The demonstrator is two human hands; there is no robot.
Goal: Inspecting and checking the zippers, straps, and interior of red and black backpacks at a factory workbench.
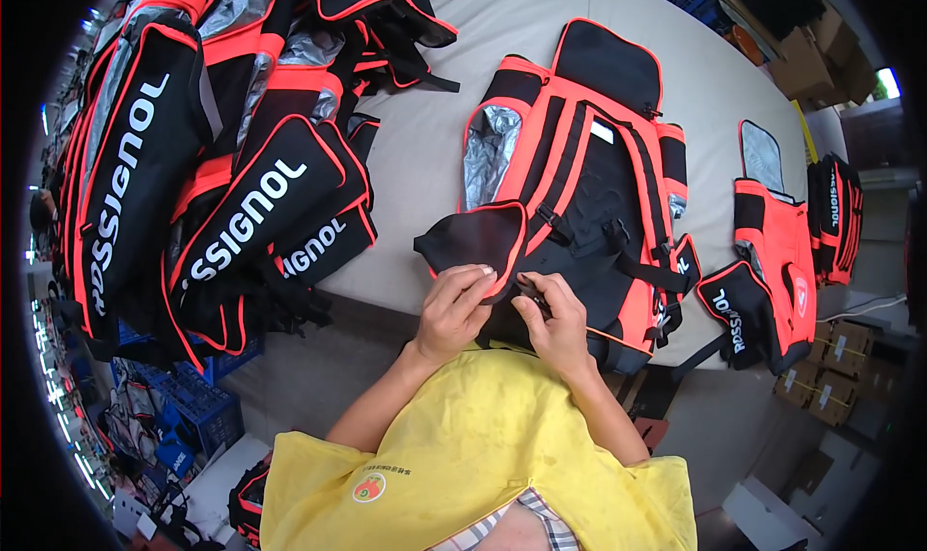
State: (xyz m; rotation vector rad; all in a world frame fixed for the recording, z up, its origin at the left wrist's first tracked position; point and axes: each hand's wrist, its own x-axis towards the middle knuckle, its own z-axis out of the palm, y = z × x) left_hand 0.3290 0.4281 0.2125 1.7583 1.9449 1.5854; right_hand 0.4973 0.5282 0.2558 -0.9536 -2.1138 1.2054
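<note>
A black and neon-orange backpack lies on the table in front of me, its padded side and shoulder straps facing up. From its lower left sticks out a black flap edged in orange. My left hand is closed on the near end of this flap, fingers on top by the orange edging. Beside it, my right hand is closed with thumb and fingers pinched around something small and dark, too hidden to name. The two hands are close together at the table's near edge. A silver-lined side pocket gapes on the bag's left.
Several similar bags are heaped on the table's left. Another orange and black bag lies at the right edge. Blue crates stand on the floor at left, cardboard boxes at right. The pale tabletop shows between the bags.
</note>
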